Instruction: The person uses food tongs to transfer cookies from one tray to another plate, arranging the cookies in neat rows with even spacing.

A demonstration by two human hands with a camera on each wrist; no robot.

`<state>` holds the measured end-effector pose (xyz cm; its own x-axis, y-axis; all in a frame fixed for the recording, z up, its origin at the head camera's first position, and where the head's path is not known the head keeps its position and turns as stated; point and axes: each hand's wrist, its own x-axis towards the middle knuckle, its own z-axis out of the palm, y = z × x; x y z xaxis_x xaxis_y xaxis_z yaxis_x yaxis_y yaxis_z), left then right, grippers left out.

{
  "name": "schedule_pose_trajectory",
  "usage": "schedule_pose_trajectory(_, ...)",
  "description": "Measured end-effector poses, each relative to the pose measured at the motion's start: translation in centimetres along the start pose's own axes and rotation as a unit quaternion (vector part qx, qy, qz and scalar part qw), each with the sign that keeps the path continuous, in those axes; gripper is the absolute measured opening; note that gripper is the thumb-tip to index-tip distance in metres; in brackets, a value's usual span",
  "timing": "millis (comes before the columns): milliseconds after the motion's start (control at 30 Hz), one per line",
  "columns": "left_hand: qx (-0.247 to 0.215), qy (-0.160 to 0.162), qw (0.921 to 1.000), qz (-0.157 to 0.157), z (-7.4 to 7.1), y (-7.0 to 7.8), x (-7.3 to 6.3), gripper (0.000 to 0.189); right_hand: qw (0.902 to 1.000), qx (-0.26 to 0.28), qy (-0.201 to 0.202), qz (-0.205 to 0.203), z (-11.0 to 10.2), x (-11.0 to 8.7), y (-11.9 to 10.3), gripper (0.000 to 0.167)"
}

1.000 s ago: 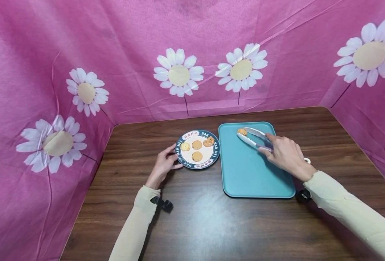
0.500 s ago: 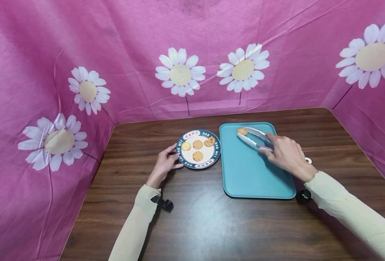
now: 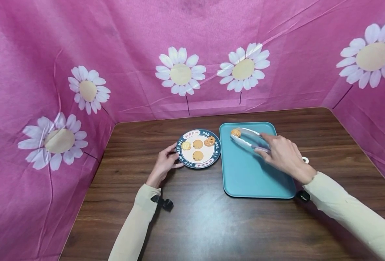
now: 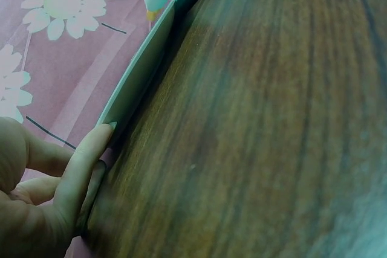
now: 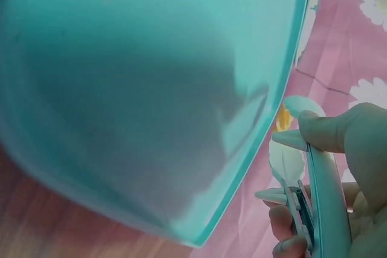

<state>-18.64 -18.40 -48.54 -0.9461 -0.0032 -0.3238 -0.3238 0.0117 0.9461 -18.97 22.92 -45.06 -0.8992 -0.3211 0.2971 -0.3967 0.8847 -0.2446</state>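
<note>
My right hand point(image 3: 285, 155) holds a pair of white tongs point(image 3: 241, 140) above the teal tray point(image 3: 254, 177). Between the tongs' tips sits a golden swirl cookie point(image 3: 236, 132), over the tray's back left part. In the right wrist view, thumb and fingers wrap both arms of the tongs point(image 5: 328, 203), with a bit of the cookie point(image 5: 283, 119) showing orange. At the left, my left hand point(image 3: 162, 163) grips the rim of a round plate point(image 3: 207, 156) with a dark patterned border. Two round cookies point(image 3: 197, 156), a pale flower-shaped cookie point(image 3: 186, 145) and a pretzel point(image 3: 209, 141) lie on it.
Plate and tray stand side by side on a dark wooden table point(image 3: 192, 217), with the plate's right rim close to the tray's left edge. A pink cloth point(image 3: 130, 54) printed with white daisies rises behind and at both sides of the table.
My right hand has moved slightly left with the tongs, carrying the swirl cookie towards the tray's left edge. The left hand and the plate have stayed in place.
</note>
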Motion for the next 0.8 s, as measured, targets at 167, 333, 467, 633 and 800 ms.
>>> schedule_pose_trajectory(167, -0.003, 0.001, 1.0000, 0.001, 0.0, 0.0, 0.0, 0.059, 0.9996, 0.001, 0.003, -0.027, 0.0, -0.2, -1.0, 0.061)
schedule_pose_trajectory(333, 0.001, 0.002, 1.0000, -0.002, 0.0, 0.0, 0.0, 0.058, 0.9987, 0.005, 0.008, -0.050, 0.1, -0.5, -1.9, 0.059)
schedule_pose_trajectory(467, 0.000, 0.000, 1.0000, -0.001, -0.1, -0.1, 0.0, 0.058, 0.9981, 0.010, 0.007, -0.060, 0.2, -0.7, -2.4, 0.059)
schedule_pose_trajectory(633, -0.004, 0.000, 1.0000, 0.001, -0.1, -0.1, 0.1, 0.058, 0.9973, 0.014, -0.001, -0.073, 0.3, -0.8, -3.1, 0.060)
schedule_pose_trajectory(800, -0.004, -0.002, 1.0000, 0.001, 0.0, 0.0, 0.0, 0.059, 0.9967, 0.014, -0.019, -0.077, 0.4, -1.0, -3.7, 0.059)
